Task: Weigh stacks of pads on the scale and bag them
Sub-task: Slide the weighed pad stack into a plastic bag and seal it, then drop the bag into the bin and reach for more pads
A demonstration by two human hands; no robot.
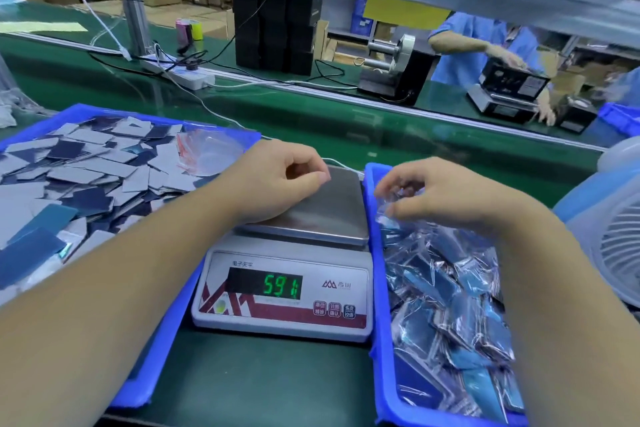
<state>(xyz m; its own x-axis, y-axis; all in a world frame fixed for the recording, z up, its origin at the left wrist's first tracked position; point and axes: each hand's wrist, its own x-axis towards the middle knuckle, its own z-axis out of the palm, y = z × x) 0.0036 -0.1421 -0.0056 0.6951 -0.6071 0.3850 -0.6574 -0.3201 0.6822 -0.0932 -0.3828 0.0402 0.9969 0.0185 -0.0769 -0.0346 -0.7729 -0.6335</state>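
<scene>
Loose pads (79, 170) are piled in the blue tray (166, 350) at left of frame. Scale (287, 274) at centre, pan bare, digits lit green. Bagged pads (446, 291) are heaped in the right tray (381, 357). Left hand (277, 177) is curled over the pan, nothing held; right hand (440, 191) is pinching a clear bag (398, 208).

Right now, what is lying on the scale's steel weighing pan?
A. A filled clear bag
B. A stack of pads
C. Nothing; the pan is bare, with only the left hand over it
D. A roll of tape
C. The steel pan shows only bare metal; the left hand is above its far-left part, while the right hand is over the bagged pads in the right blue tray.
</scene>
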